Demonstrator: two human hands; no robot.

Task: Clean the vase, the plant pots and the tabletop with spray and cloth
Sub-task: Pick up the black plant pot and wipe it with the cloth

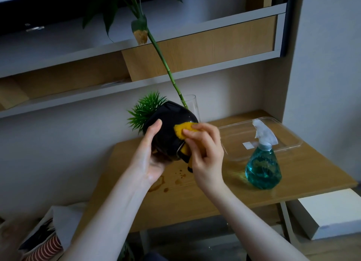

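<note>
My left hand [150, 153] grips a glossy black plant pot [168, 128] from below, holding it tilted above the wooden tabletop [214, 192] with its spiky green plant [145, 110] pointing up and left. My right hand [205, 153] pinches a yellow cloth [182, 131] and presses it against the pot's side. Behind the pot stands a clear glass vase [192, 106] with a long green stalk [166, 65] leaning up to the left. A spray bottle [262, 163] of blue-green liquid with a white trigger stands upright on the table to the right.
A clear plastic tray [283, 135] lies at the back right of the table. Brown spill marks [166, 182] dot the wood under the pot. Shelves run along the wall above. A white box [332, 212] sits low on the right; a striped cushion [45, 249] lies lower left.
</note>
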